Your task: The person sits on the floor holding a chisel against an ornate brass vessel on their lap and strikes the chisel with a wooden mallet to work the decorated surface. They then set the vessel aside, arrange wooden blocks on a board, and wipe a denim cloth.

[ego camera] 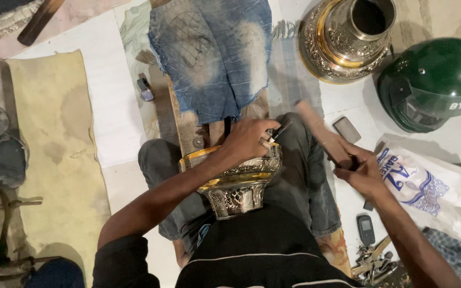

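My left hand (247, 140) grips a thin dark chisel (276, 133) with its tip against the rim of an engraved silver-and-gold metal bowl (236, 186). The bowl rests on my lap over a wooden board (187, 127). Off to the right, my right hand (359, 169) holds a wooden mallet (318, 130) by its handle, raised a little beside the chisel and apart from it. A piece of blue denim cloth (214, 53) lies over the far end of the board.
A large ornate metal vase (345, 40) stands at the top right. A green helmet (433, 82) sits beside it, above a white plastic bag (422, 184). A small phone (365, 229) and several metal tools (372, 262) lie lower right. A yellow mat (54, 144) covers the left.
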### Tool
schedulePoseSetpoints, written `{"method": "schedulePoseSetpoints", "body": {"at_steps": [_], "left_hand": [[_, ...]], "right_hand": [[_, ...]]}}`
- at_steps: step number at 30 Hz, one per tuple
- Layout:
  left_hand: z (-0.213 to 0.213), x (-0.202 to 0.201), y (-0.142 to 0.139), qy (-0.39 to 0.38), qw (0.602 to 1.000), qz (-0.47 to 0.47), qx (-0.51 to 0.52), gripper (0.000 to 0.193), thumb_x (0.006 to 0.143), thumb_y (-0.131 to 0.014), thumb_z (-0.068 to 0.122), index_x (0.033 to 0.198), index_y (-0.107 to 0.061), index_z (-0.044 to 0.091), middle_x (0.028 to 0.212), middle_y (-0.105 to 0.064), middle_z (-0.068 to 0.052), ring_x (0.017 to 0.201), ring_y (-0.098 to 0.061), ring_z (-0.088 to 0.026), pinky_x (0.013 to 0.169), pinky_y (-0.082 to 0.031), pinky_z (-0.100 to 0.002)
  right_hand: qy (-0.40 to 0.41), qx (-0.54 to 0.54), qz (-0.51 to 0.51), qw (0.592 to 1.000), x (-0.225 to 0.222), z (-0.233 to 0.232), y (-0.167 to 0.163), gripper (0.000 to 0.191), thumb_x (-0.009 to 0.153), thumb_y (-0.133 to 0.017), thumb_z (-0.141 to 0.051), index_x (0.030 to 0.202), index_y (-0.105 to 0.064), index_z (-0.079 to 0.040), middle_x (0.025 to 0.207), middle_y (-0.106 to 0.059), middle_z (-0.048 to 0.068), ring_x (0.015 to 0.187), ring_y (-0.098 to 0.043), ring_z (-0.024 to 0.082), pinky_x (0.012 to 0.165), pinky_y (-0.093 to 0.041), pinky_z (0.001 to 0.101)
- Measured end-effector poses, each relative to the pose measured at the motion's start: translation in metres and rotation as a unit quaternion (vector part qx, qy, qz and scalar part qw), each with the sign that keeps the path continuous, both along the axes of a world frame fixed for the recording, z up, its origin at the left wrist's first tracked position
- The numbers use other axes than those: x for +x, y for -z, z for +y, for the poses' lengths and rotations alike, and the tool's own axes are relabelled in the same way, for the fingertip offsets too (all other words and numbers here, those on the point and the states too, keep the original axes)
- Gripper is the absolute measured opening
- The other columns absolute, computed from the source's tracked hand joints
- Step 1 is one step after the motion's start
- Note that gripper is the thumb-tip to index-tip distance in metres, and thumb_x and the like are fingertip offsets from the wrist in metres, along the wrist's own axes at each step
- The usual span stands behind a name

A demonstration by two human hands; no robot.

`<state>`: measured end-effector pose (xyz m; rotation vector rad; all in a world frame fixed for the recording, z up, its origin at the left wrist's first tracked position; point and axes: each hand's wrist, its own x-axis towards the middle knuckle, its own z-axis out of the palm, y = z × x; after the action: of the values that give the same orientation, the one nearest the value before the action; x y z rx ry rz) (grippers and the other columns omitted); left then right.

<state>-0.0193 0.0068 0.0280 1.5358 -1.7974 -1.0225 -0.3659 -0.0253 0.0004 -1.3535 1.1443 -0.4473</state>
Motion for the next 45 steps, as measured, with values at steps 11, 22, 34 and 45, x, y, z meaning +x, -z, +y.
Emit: {"method": "schedulePoseSetpoints", "body": {"at_steps": [11,22,34,45], "left_hand": [[0.003,0.002,0.001,0.001,0.998,0.042,0.042,0.057,0.069,-0.071,-0.002,0.126,-0.068,0.003,0.1,-0.077,-0.019,0.089,-0.08,-0.026,0.077,-0.063,-0.038],[0.006,0.003,-0.003,-0.012,1.0,0.015,0.022,0.051,0.072,-0.07,-0.002,0.122,-0.071,0.004,0.094,-0.077,-0.021,0.085,-0.078,-0.029,0.077,-0.061,-0.04],[0.007,0.009,-0.001,0.0,0.998,0.022,0.053,0.062,0.067,-0.07,-0.006,0.128,-0.067,0.004,0.099,-0.077,-0.019,0.085,-0.08,-0.023,0.075,-0.063,-0.035],[0.011,0.014,-0.009,-0.013,0.996,0.055,0.062,0.058,0.068,-0.071,-0.004,0.126,-0.067,0.002,0.096,-0.077,-0.021,0.088,-0.08,-0.024,0.078,-0.063,-0.034]], "right_hand": [[-0.033,0.014,0.018,0.999,0.011,0.0,-0.018,0.088,0.075,-0.067,0.017,0.157,-0.057,-0.011,0.089,-0.061,0.005,0.075,-0.053,0.014,0.066,-0.043,0.027],[0.061,0.016,-0.079,0.995,0.013,0.003,0.01,0.08,0.066,-0.07,0.016,0.142,-0.059,-0.008,0.124,-0.069,0.0,0.108,-0.065,0.009,0.088,-0.055,0.0253],[0.053,0.046,-0.067,0.995,0.011,0.004,0.0,0.089,0.066,-0.066,0.013,0.149,-0.049,-0.013,0.099,-0.069,-0.004,0.083,-0.067,0.006,0.07,-0.059,0.0235],[-0.007,-0.054,0.021,0.998,0.008,0.0,0.007,0.063,0.075,-0.071,0.017,0.133,-0.067,-0.005,0.107,-0.072,0.002,0.097,-0.064,0.009,0.083,-0.051,0.0246]]}}
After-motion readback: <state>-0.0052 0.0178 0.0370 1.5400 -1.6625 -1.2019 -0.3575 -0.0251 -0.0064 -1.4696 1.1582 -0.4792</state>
